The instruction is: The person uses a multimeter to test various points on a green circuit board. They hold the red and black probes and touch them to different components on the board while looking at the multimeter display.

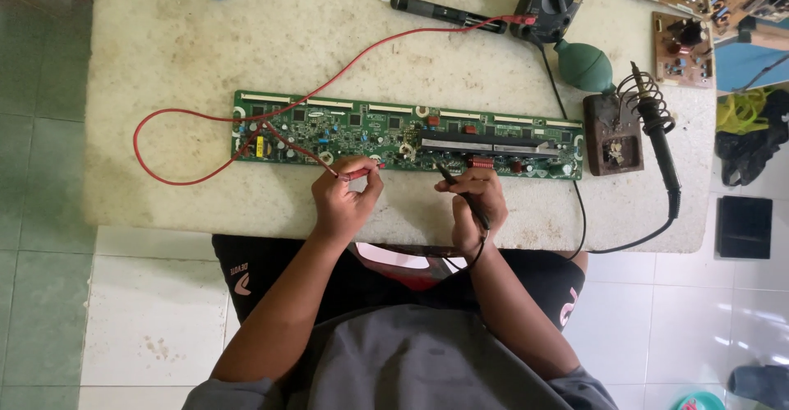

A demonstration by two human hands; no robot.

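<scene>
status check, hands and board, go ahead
Left hand pinching red probe. Right hand holding black probe. Both tips at green circuit board. Red lead loops over the board.

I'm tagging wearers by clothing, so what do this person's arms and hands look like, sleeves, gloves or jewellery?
Both hands, the left hand and the right hand, are bare, with no gloves. No rings, watch or bracelet show. The forearms are uncovered up to short grey sleeves of a grey shirt, visible at the bottom edge of the view. No markings show on the sleeves.
</scene>
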